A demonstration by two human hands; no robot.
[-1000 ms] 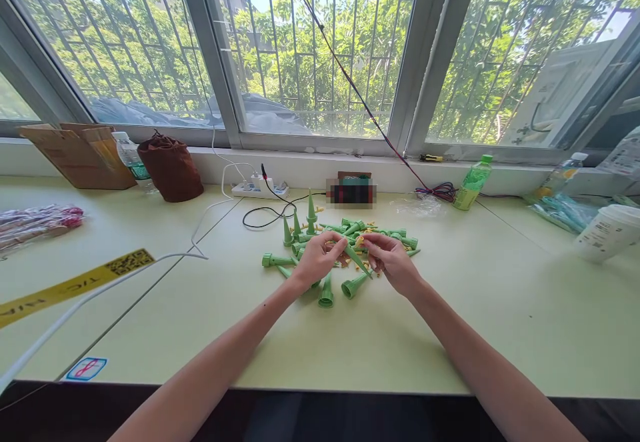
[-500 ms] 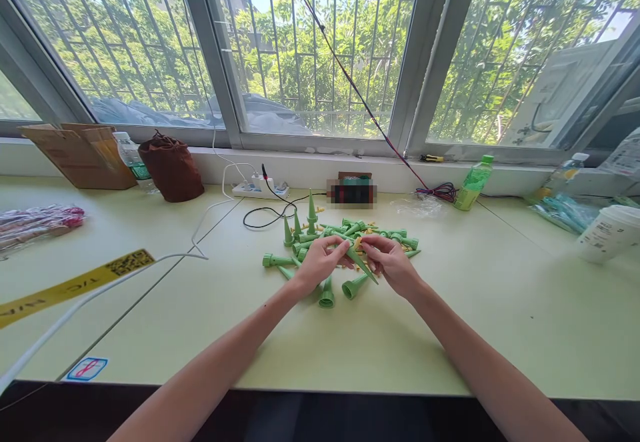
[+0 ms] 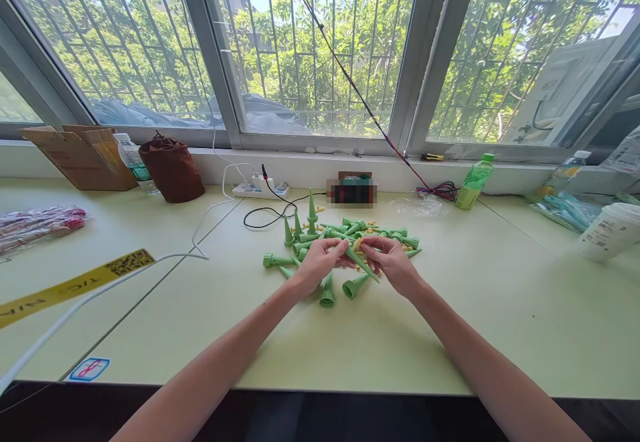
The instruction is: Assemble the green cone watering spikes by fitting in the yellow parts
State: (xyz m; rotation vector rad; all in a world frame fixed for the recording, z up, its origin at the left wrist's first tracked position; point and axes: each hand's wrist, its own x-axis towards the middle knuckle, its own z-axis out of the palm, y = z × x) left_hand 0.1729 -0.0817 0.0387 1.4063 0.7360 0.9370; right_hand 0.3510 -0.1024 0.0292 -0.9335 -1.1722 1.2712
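Note:
A pile of green plastic cone spikes [image 3: 345, 239] and small yellow parts lies in the middle of the pale green table [image 3: 450, 322]. My left hand [image 3: 320, 262] is closed on the wide end of one green cone spike [image 3: 361, 263], its tip pointing down to the right. My right hand [image 3: 393, 262] pinches a small yellow part [image 3: 359, 244] against that spike. A few cones stand upright [image 3: 311, 212] at the pile's back left; others lie loose [image 3: 327, 293] near my wrists.
A power strip [image 3: 260, 189] with white and black cables sits behind the pile. A brown bag [image 3: 171, 167], cardboard box [image 3: 80, 155] and water bottle stand back left. A green bottle [image 3: 475, 181] and a white cup [image 3: 607, 230] are right. Yellow tape [image 3: 75, 285] lies left.
Both hands stayed at the pile. The held spike's tip swung slightly lower and to the right while the fingers shifted on it.

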